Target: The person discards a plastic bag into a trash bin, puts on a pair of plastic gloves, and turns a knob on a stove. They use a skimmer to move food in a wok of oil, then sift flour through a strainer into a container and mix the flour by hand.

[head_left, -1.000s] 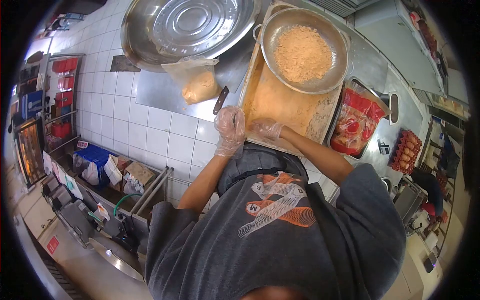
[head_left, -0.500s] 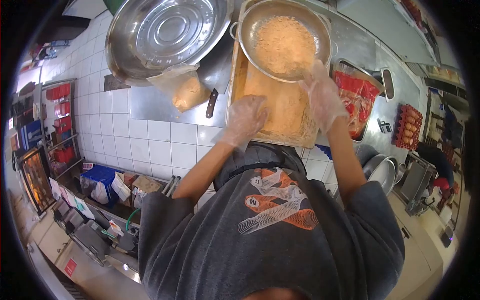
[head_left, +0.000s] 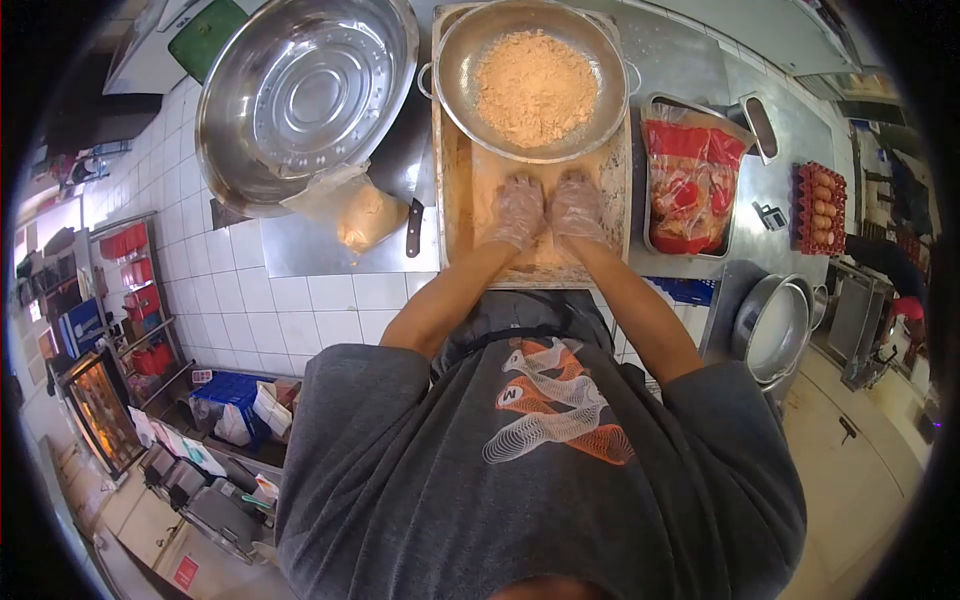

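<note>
Both my hands wear clear plastic gloves and rest side by side in a shallow, worn tray (head_left: 452,215) dusted with orange breading powder. My left hand (head_left: 518,212) presses down on the powder, fingers pointing away from me and slightly apart. Close beside it, my right hand (head_left: 577,210) lies in the same way, its fingers partly foreshortened. I see nothing held in either hand. Just beyond the fingertips, a round metal sieve (head_left: 455,118) with loop handles sits across the tray, holding a heap of orange crumbly breading (head_left: 537,88).
Left of the tray are a large steel basin (head_left: 230,130), an open bag of orange powder (head_left: 368,218) and a knife (head_left: 414,230). On the right, a metal pan holds a red plastic packet (head_left: 690,190). Eggs (head_left: 822,210) fill a red carton beyond it.
My right hand has come down from the sieve's rim into the tray. My left hand has moved further into the tray, next to the right. The view has shifted.
</note>
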Action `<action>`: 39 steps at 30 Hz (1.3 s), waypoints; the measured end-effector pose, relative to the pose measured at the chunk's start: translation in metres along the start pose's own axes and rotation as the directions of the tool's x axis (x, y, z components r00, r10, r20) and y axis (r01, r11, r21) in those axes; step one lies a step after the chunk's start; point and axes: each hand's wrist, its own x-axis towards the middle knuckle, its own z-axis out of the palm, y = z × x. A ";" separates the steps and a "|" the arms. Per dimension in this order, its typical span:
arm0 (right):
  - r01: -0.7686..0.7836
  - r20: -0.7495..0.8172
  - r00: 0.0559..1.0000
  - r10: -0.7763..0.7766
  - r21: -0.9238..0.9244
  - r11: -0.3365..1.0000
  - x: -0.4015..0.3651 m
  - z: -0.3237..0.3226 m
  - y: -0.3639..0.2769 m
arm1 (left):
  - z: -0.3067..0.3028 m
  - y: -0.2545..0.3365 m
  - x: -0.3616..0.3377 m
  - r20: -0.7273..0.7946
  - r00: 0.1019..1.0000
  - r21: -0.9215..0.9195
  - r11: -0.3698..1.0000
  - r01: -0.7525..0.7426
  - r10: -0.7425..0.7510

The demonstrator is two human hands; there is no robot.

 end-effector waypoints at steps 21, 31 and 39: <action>-0.558 0.791 0.600 -0.118 0.520 0.647 -0.037 0.085 0.012 | -0.047 -0.024 -0.072 0.424 0.896 -0.234 0.940 0.250 -0.133; -0.878 0.893 0.420 -0.161 0.445 0.178 -0.033 0.054 -0.028 | 0.013 -0.046 -0.061 0.379 0.921 -0.515 0.807 0.290 -0.090; -0.696 0.776 0.630 -0.032 0.546 -0.466 -0.049 -0.078 -0.059 | -0.085 0.000 -0.086 -0.104 0.918 -0.816 0.561 0.140 -0.382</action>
